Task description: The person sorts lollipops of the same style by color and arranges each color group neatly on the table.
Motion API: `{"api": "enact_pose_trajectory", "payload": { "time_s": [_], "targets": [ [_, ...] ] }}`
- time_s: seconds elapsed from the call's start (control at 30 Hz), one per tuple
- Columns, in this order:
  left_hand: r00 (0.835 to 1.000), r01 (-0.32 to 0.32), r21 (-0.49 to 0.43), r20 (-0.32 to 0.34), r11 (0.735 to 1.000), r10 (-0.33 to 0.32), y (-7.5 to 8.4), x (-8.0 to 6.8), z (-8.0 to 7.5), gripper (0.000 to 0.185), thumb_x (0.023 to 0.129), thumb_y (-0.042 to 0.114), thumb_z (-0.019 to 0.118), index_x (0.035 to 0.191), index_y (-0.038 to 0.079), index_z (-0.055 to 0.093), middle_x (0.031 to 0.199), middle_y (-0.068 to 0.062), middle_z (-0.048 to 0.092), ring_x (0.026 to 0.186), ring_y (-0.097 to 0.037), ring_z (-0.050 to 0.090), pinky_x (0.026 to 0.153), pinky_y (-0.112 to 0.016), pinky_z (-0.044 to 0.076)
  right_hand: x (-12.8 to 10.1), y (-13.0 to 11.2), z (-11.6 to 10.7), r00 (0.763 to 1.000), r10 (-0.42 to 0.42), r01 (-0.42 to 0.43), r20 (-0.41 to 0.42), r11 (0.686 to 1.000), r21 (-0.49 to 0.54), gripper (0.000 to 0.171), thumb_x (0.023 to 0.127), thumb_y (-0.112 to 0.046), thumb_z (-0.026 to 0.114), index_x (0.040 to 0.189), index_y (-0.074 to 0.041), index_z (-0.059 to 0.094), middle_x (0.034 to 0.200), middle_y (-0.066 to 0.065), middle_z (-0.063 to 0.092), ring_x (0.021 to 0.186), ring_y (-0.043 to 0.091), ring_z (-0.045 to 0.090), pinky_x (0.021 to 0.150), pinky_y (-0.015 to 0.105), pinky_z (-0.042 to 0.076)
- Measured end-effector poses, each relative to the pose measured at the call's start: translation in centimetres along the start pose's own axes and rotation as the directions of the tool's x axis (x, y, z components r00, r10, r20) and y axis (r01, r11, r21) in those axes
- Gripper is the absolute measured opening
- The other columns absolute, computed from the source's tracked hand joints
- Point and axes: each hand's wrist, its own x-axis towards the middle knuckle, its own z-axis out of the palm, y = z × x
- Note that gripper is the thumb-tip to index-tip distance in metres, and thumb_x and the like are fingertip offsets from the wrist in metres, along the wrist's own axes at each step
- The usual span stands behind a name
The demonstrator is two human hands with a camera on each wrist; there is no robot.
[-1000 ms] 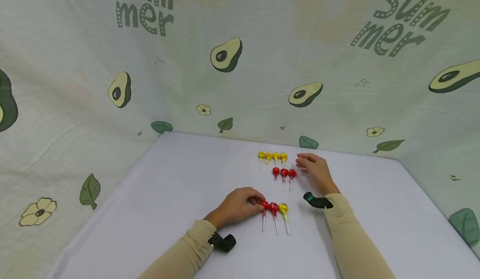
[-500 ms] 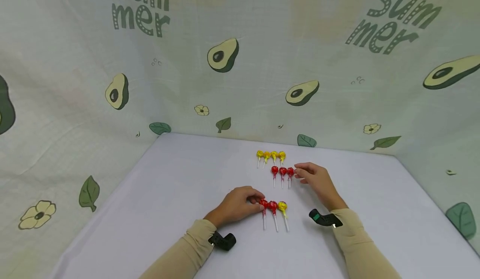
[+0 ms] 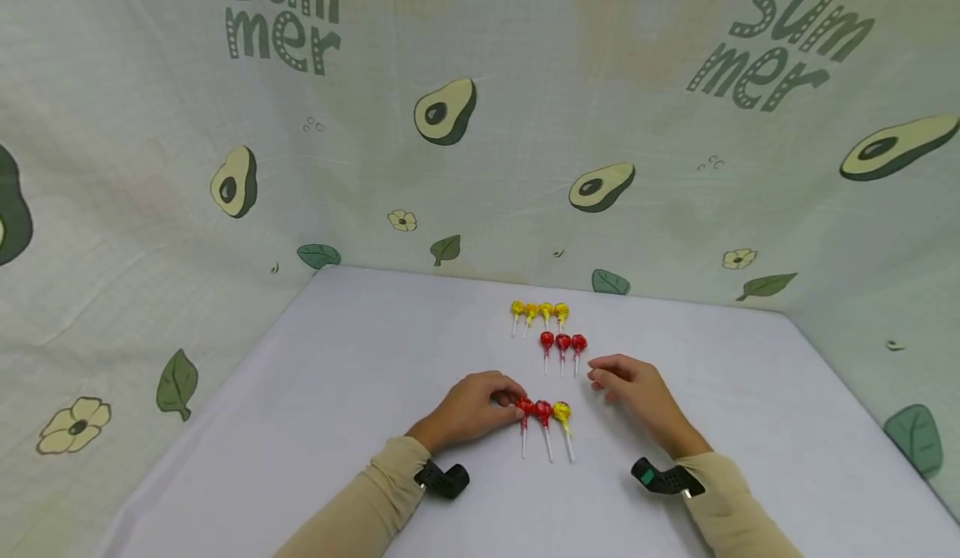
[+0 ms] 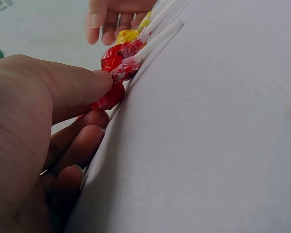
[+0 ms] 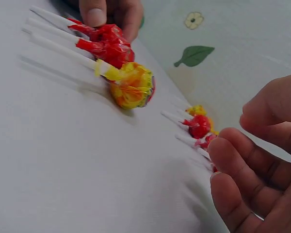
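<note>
Three lollipops lie in a near row on the white table [image 3: 360,375]: a red lollipop [image 3: 524,406], a second red one [image 3: 543,411] and a yellow one [image 3: 561,412]. My left hand [image 3: 510,398] pinches the head of the leftmost red lollipop [image 4: 109,97] between thumb and fingers. Beyond them lie a row of three red lollipops [image 3: 562,341] and a row of several yellow lollipops [image 3: 536,310]. My right hand [image 3: 602,375] hovers right of the near row with loosely curled fingers [image 5: 237,170], holding nothing. The yellow lollipop [image 5: 132,86] lies just ahead of it.
A cloth printed with avocados and leaves [image 3: 450,112] walls the table at the back and both sides. The table's left half and near edge hold nothing but my sleeves. White sticks [image 3: 547,445] point toward me.
My right hand has drawn back toward me from beside the far yellow row, past the red row, to beside the near row. My left hand has stayed on the red lollipop.
</note>
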Motion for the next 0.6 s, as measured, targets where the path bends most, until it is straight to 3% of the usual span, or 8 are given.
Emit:
{"api": "enact_pose_trajectory", "payload": {
  "time_s": [0.27, 0.43, 0.6],
  "targets": [
    [1.0, 0.028, -0.021, 0.0, 0.999, -0.028, -0.2, -0.2, 0.0, 0.018, 0.09, 0.026, 0.075, 0.107, 0.023, 0.073, 0.09, 0.017, 0.061, 0.083, -0.002, 0.057, 0.075, -0.024, 0.047, -1.5, 0.3, 2.2, 0.997, 0.004, 0.003, 0.075, 0.995, -0.1, 0.027, 0.098, -0.024, 0.066, 0.119, -0.008, 0.069, 0.098, 0.004, 0.069, 0.085, 0.02, 0.062, 0.069, 0.03, 0.053],
    [0.999, 0.043, -0.039, -0.006, 0.998, -0.044, -0.3, -0.2, 0.0, 0.016, 0.091, 0.026, 0.074, 0.107, 0.024, 0.072, 0.09, 0.017, 0.062, 0.083, -0.003, 0.058, 0.075, -0.025, 0.048, -1.7, 0.1, 3.2, 0.995, -0.046, 0.06, 0.085, 0.985, -0.164, 0.025, 0.096, -0.023, 0.069, 0.117, -0.01, 0.07, 0.105, -0.001, 0.07, 0.093, 0.016, 0.062, 0.077, 0.029, 0.051],
    [0.999, 0.051, -0.059, -0.01, 0.997, -0.052, -0.3, 0.1, 0.2, 0.015, 0.092, 0.028, 0.073, 0.106, 0.025, 0.072, 0.089, 0.016, 0.063, 0.082, -0.004, 0.059, 0.074, -0.026, 0.048, -1.9, 0.0, 3.4, 0.997, -0.045, 0.058, 0.067, 0.977, -0.207, 0.023, 0.095, -0.024, 0.071, 0.115, -0.013, 0.072, 0.105, -0.004, 0.069, 0.093, 0.015, 0.06, 0.08, 0.031, 0.049]
  ]
}}
